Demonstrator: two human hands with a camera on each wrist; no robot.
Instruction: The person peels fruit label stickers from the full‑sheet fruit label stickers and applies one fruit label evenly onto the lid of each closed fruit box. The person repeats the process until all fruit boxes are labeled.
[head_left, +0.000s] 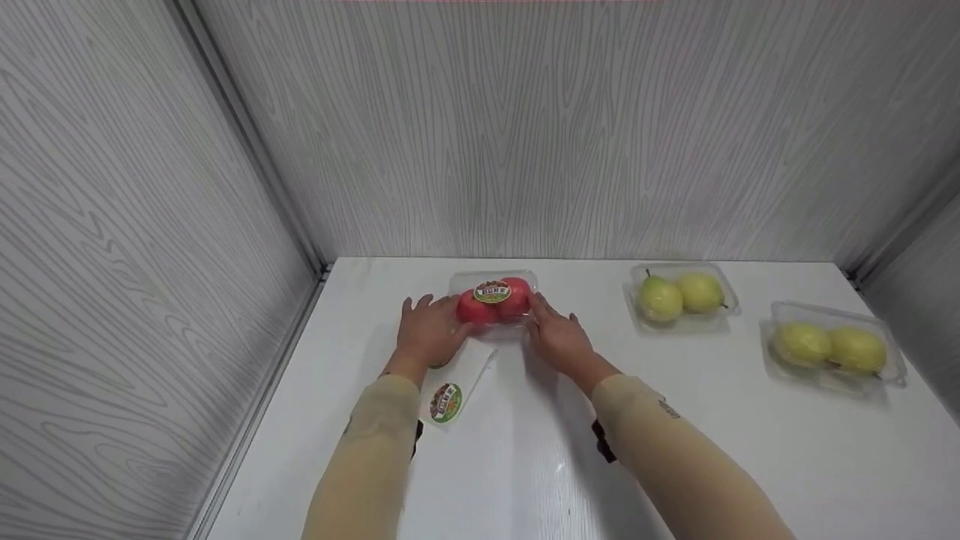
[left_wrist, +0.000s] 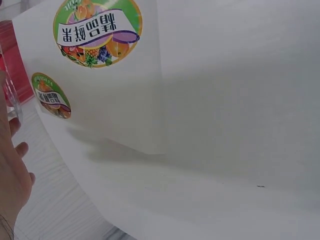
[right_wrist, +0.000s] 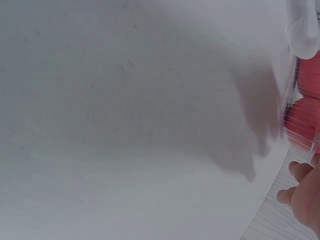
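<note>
A clear plastic fruit box (head_left: 491, 276) with two red apples (head_left: 516, 297) inside stands near the back of the white table. On its top is an oval fruit label (head_left: 492, 292). My left hand (head_left: 429, 330) touches the box's left end, its thumb at the front corner and the other fingers spread. Against the right end rest the extended fingers of my right hand (head_left: 559, 337). Beside my left wrist lies a white label sheet (head_left: 476, 360) bearing oval fruit stickers (left_wrist: 97, 32); the wrist hides part of it.
Two more clear boxes stand to the right, each with two yellow-green pears: one box (head_left: 679, 330) toward the back, another box (head_left: 840, 309) nearer the right edge. A grey wood-grain panel (head_left: 480, 135) rises behind the table (head_left: 510, 465), with more panels at both sides.
</note>
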